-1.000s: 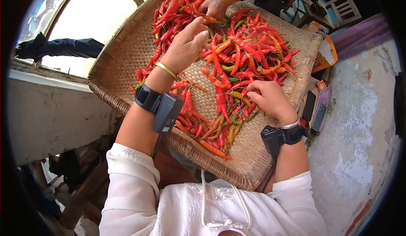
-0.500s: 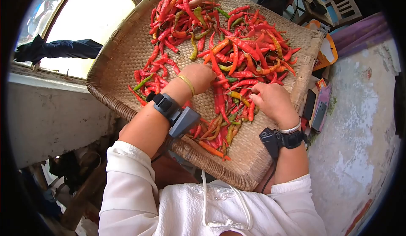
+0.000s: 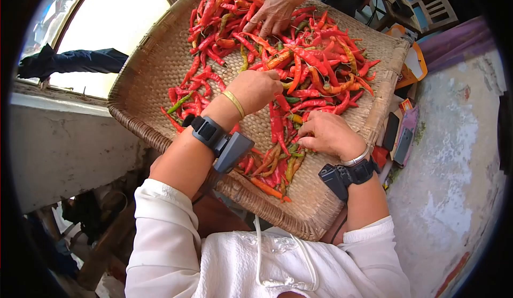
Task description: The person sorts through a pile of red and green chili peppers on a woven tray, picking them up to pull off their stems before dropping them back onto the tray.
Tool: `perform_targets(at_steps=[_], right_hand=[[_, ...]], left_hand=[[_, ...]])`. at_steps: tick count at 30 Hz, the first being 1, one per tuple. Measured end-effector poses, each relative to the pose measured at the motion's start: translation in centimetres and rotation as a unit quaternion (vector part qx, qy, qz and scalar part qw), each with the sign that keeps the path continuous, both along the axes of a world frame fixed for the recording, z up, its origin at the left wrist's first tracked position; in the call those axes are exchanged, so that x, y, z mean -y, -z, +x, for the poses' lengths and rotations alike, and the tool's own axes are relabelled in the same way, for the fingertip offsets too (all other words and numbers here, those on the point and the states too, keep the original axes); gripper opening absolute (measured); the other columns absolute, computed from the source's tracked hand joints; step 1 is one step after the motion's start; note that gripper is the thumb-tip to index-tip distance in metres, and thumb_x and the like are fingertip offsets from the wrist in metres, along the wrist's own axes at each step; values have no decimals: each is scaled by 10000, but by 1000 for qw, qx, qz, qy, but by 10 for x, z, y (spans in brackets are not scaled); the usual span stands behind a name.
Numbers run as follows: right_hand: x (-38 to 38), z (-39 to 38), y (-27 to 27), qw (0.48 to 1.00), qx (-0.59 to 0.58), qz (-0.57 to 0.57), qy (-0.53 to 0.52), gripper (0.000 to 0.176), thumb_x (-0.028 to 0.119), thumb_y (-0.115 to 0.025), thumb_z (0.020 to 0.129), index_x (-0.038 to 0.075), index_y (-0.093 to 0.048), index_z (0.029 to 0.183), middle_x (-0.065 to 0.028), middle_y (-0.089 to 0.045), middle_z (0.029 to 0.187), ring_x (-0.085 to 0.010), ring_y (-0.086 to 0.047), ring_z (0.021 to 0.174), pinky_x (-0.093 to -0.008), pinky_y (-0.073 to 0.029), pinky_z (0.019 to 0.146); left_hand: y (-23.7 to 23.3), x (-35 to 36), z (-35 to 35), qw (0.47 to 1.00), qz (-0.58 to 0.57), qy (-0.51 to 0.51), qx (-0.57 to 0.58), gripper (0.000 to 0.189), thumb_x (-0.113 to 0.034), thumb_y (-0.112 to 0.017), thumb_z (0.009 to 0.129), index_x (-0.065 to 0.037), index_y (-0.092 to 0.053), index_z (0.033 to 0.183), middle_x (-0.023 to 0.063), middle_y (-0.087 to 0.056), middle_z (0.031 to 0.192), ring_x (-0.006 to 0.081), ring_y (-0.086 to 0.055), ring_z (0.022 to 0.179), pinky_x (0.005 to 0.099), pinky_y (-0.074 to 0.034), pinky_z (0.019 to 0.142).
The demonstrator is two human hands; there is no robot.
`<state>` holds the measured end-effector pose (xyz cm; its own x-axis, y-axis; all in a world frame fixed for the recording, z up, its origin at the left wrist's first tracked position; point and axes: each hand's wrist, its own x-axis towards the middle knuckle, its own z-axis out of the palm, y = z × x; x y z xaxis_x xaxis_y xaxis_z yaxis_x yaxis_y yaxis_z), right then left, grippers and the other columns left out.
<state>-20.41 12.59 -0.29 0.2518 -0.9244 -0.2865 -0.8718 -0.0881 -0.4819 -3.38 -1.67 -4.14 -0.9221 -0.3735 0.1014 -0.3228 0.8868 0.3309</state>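
Red, orange and some green chili peppers (image 3: 315, 57) lie heaped in a large woven basket (image 3: 155, 68). My left hand (image 3: 255, 90) is over the middle of the heap, its fingers bent down at the peppers; the fingertips are mostly hidden. To its right, my right hand (image 3: 328, 133) has its fingers curled together at the peppers' lower right edge. Whether either hand holds a pepper cannot be made out. A smaller group of peppers (image 3: 275, 164) lies below and between my hands, near the basket's front edge.
A co-worker's hand (image 3: 273, 12) with a black wristband touches the peppers at the top. Dark cloth (image 3: 80, 62) lies by the window at left. Right of the basket are a phone (image 3: 403, 145), an orange-edged packet (image 3: 414, 65) and a worn wall (image 3: 449, 153).
My left hand has moved slightly up and right, my right hand down and left. The co-worker's hand has come down onto the peppers.
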Motion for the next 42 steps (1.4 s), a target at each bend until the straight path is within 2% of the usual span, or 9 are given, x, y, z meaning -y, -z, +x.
perform_targets(at_steps=[2, 11, 15, 17, 23, 33, 35, 38, 42], right_hand=[[3, 4, -2, 989, -40, 138, 17, 202, 243, -636, 688, 72, -672, 790, -166, -607, 832, -312, -587, 839, -411, -464, 710], [-1, 3, 5, 994, -31, 103, -14, 306, 262, -633, 701, 76, -647, 943, -155, -574, 842, -313, -555, 877, -403, -436, 758], [3, 3, 4, 984, -24, 175, -20, 324, 262, -640, 697, 63, -640, 952, -156, -563, 901, -315, -545, 900, -399, -431, 773], [-1, 4, 12, 993, -34, 110, -14, 326, 245, -644, 696, 39, -635, 948, -162, -556, 935, -319, -544, 907, -399, -431, 775], [-4, 2, 18, 997, -9, 72, -3, 257, 228, -638, 714, 1, -624, 834, -182, -557, 921, -334, -541, 928, -399, -435, 806], [3, -1, 16, 985, 69, 154, -20, 216, 192, -602, 733, 4, -625, 838, -187, -582, 869, -330, -561, 861, -400, -445, 758], [0, -1, 20, 990, 129, 34, -38, 203, 195, -592, 734, 5, -629, 796, -174, -600, 792, -327, -576, 781, -393, -456, 701], [3, -3, 14, 984, 153, 77, 48, 221, 209, -586, 740, -9, -611, 715, -177, -571, 650, -324, -566, 635, -390, -441, 599], [11, -8, -5, 984, 132, 27, 113, 294, 221, -575, 768, -37, -553, 631, -193, -453, 533, -240, -504, 466, -362, -369, 483]], left_hand=[[8, -13, -5, 998, -28, 25, 43, 154, -118, -571, 732, -91, -615, 877, 83, -565, 780, 255, -602, 743, 373, -487, 622], [-4, 14, 3, 994, 25, 17, 101, 260, -113, -595, 743, -73, -586, 1000, 69, -598, 857, 234, -608, 679, 342, -488, 587], [-15, 25, -1, 915, 65, -236, -322, 295, -39, -616, 755, -56, -589, 1048, 108, -596, 945, 185, -594, 634, 277, -479, 579], [-17, 20, -4, 904, 0, -268, -333, 247, -36, -619, 751, -30, -599, 997, 111, -588, 962, 168, -595, 642, 278, -479, 584], [-6, -36, -16, 983, 167, 78, -8, 207, -92, -619, 699, -59, -606, 903, 108, -591, 904, 280, -589, 823, 374, -480, 718], [18, -57, -20, 997, 39, 54, 45, 136, -137, -583, 726, -82, -557, 848, 67, -552, 846, 269, -609, 753, 361, -506, 579], [20, -55, -20, 998, 31, 36, 40, 107, -137, -573, 733, -83, -553, 823, 66, -548, 827, 271, -610, 729, 359, -504, 559], [19, -46, -15, 996, -4, 63, 66, 111, -158, -589, 726, -78, -579, 802, 73, -563, 799, 280, -605, 706, 358, -496, 562], [-24, -7, 3, 973, 220, 50, 42, 121, -127, -615, 722, -52, -621, 818, 68, -610, 694, 196, -593, 638, 310, -468, 577]])
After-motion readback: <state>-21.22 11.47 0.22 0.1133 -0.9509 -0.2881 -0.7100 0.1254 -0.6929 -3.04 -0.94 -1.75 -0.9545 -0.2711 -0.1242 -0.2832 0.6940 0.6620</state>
